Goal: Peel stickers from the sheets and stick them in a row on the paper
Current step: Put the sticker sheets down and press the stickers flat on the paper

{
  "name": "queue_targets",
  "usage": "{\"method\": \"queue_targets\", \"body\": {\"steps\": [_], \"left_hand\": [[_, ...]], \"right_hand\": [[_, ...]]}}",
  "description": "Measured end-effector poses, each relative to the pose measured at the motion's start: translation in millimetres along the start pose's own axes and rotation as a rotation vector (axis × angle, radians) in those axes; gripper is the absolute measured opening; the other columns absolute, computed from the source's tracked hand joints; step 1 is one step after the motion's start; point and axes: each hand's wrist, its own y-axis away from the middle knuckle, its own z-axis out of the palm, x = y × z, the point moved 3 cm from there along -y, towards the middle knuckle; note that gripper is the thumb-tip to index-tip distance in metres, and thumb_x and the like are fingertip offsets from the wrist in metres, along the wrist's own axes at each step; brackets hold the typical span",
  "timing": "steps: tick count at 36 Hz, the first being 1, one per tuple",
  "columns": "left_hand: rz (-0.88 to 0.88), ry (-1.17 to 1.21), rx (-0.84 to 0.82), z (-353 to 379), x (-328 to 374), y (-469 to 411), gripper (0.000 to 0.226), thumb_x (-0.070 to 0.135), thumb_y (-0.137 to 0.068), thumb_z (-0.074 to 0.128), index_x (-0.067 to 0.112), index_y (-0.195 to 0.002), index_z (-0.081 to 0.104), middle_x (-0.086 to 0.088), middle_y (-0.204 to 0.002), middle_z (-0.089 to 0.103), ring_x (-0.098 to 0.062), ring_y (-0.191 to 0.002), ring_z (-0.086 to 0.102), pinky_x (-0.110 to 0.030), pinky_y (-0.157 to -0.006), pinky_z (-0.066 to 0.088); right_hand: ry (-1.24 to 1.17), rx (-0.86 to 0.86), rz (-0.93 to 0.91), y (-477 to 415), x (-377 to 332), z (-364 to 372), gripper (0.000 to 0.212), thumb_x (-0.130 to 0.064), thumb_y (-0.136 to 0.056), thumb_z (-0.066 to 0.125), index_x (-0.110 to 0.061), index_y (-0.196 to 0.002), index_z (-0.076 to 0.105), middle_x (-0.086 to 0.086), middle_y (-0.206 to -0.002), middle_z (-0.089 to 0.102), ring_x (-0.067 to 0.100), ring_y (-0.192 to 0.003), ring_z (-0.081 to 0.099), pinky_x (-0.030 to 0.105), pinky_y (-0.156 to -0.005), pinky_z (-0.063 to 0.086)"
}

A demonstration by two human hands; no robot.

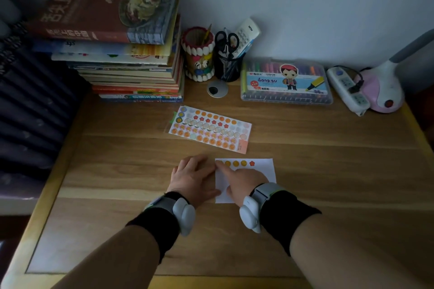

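A small white paper lies on the wooden desk in front of me. Along its top edge runs a row of orange round stickers ending in a red star sticker. My right hand rests on the paper, its index finger pressing down at the row's left end. My left hand lies flat on the desk, fingertips at the paper's left edge. The sticker sheet, with orange, red and pale stickers, lies farther back, apart from both hands.
A tall stack of books stands at the back left. Two pen holders, one with scissors, a marker box, a power strip and a pink lamp base line the wall.
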Motion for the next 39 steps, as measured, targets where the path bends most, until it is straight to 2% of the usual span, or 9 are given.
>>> {"method": "queue_targets", "body": {"steps": [9,20,26,34,39], "left_hand": [[0.009,-0.027,-0.011,-1.8,-0.1,-0.7,0.067,0.062,-0.071,0.065,0.048,-0.133,0.043,0.015,-0.149,0.024,-0.017,-0.138,0.015,-0.035,-0.111,0.02],[0.004,-0.055,-0.04,-3.3,1.1,-1.9,0.068,0.063,-0.073,0.062,0.048,-0.135,0.04,0.015,-0.15,0.02,-0.017,-0.138,0.012,-0.037,-0.113,0.018],[0.005,-0.068,-0.048,-3.8,1.5,-0.5,0.068,0.062,-0.075,0.061,0.047,-0.137,0.038,0.014,-0.15,0.019,-0.018,-0.139,0.012,-0.038,-0.114,0.016],[0.003,-0.062,-0.034,-2.9,1.4,0.3,0.068,0.062,-0.074,0.063,0.049,-0.136,0.039,0.015,-0.151,0.02,-0.018,-0.139,0.013,-0.036,-0.112,0.017],[0.003,-0.033,-0.015,-2.5,1.5,0.3,0.068,0.06,-0.072,0.065,0.048,-0.135,0.041,0.014,-0.149,0.023,-0.018,-0.139,0.015,-0.036,-0.112,0.019]], "right_hand": [[-0.028,-0.009,0.034,0.2,2.3,-3.6,0.064,-0.022,-0.092,0.037,-0.037,-0.143,0.0,0.013,-0.105,0.062,0.03,-0.089,0.06,0.038,-0.077,0.049],[0.007,0.023,0.026,5.3,6.8,-2.7,0.061,-0.022,-0.093,0.035,-0.033,-0.144,0.004,0.011,-0.112,0.059,0.03,-0.094,0.059,0.035,-0.071,0.043],[0.022,0.045,-0.009,8.2,7.3,-2.8,0.059,-0.021,-0.093,0.035,-0.033,-0.144,0.007,0.012,-0.118,0.055,0.031,-0.098,0.057,0.037,-0.076,0.043],[0.037,0.026,-0.034,7.9,5.4,-2.5,0.06,-0.018,-0.093,0.034,-0.035,-0.144,0.006,0.014,-0.133,0.045,0.034,-0.112,0.051,0.042,-0.091,0.045],[0.041,0.015,-0.03,5.0,4.3,-2.2,0.06,-0.017,-0.093,0.035,-0.035,-0.143,0.007,0.014,-0.133,0.045,0.034,-0.112,0.052,0.044,-0.091,0.045]]}}
